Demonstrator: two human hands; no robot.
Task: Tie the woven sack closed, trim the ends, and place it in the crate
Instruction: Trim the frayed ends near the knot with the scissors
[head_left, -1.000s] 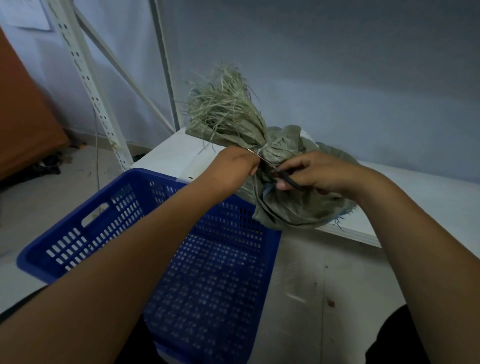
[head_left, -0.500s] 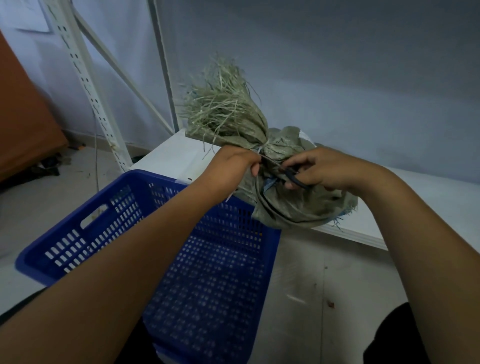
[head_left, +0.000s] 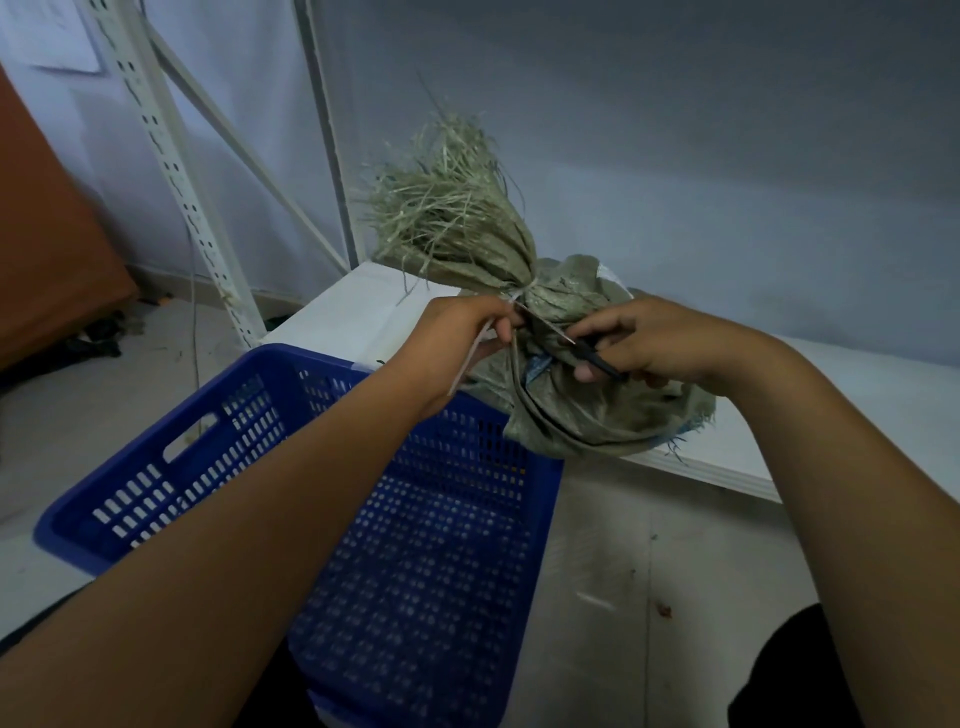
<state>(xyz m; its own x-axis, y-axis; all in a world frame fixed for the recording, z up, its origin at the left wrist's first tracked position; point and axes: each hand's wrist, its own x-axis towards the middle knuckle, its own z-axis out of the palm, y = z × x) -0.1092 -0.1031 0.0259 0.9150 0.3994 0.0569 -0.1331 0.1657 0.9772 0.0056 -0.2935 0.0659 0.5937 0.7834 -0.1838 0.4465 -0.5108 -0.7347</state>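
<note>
A grey-green woven sack (head_left: 587, 415) lies on the corner of a white table (head_left: 363, 317), its frayed mouth (head_left: 447, 208) bunched and bound by a pale tie at the neck (head_left: 524, 296). My left hand (head_left: 457, 343) pinches the loose tie end (head_left: 470, 358), which hangs down past my palm. My right hand (head_left: 649, 343) grips small black-handled scissors (head_left: 576, 345), the blades pointing at the tie by the knot. The blue perforated crate (head_left: 426, 545) stands empty on the floor below the sack.
A white slotted shelving upright (head_left: 171, 171) with a diagonal brace stands behind the crate. An orange-brown surface (head_left: 52, 249) fills the left edge. A grey wall backs the table, whose front edge (head_left: 717, 473) overhangs a concrete floor.
The scissors' blades have moved up closer to the knot. A loose strip of tie now hangs below my left hand. The sack has barely shifted.
</note>
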